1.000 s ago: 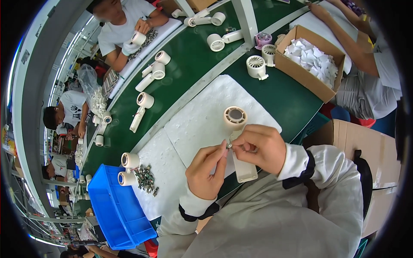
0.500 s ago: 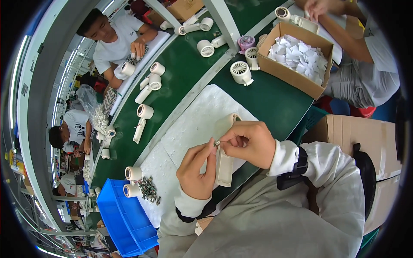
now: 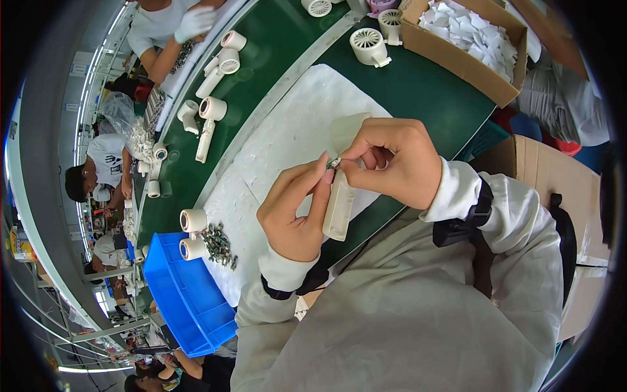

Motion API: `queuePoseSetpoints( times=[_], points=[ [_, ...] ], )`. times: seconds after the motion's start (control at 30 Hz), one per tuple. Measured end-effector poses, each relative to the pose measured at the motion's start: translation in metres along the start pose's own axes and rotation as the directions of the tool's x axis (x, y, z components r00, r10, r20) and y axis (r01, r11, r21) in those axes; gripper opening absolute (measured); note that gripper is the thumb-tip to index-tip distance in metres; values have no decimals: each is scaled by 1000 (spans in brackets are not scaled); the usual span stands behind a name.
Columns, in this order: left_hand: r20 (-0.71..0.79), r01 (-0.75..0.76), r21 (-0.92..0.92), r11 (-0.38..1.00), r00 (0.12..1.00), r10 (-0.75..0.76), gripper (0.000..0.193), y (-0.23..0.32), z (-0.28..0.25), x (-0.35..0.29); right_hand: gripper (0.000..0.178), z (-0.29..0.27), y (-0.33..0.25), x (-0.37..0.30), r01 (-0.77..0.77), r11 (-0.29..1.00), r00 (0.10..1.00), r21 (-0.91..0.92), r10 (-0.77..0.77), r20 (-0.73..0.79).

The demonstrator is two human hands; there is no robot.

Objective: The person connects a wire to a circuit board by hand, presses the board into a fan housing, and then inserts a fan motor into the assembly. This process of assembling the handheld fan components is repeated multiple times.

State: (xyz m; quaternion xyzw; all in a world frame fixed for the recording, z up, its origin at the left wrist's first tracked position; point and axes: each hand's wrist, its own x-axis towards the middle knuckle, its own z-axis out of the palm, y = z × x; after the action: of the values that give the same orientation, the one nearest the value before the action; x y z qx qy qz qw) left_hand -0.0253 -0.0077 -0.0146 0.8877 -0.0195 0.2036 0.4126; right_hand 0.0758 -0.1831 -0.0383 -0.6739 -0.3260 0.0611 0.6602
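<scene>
A small metal part sits pinched between the fingertips of my left hand and my right hand, above the white foam mat. My left hand also clamps a cream plastic handle upright. A pile of metal parts lies left, beside a blue bin.

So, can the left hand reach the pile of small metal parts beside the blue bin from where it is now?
Probably yes. The pile of small metal parts lies uncovered on the white mat, nothing between, but the left hand first must let go of the cream handle piece.
</scene>
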Motion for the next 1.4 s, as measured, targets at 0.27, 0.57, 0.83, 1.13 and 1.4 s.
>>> queuePoseSetpoints(
  times=[0.27, 0.57, 0.83, 1.13, 1.4],
  points=[
    [37, -312, 237, 920, 949, 312, 37, -1, -1, -1, 10, -6, -4, 1, 59, 995, 997, -78, -56, 44],
    [88, -317, 386, 866, 947, 308, 47, 17, 2, -6, 10, 0, -3, -8, 161, 985, 984, -62, -165, -70],
    [100, -252, 397, 882, 968, 231, 37, 23, 2, 9, 11, 3, -3, -1, 73, 997, 990, 15, -70, -119],
    [470, 548, -336, 766, 802, -368, 68, 23, -21, 36, 8, 0, 5, 3, 28, 996, 998, 82, -24, -50],
    [556, 649, -402, 646, 733, -391, 81, 15, -21, 51, 12, -4, -3, 5, 37, 994, 999, 99, -34, -37]
  ],
)
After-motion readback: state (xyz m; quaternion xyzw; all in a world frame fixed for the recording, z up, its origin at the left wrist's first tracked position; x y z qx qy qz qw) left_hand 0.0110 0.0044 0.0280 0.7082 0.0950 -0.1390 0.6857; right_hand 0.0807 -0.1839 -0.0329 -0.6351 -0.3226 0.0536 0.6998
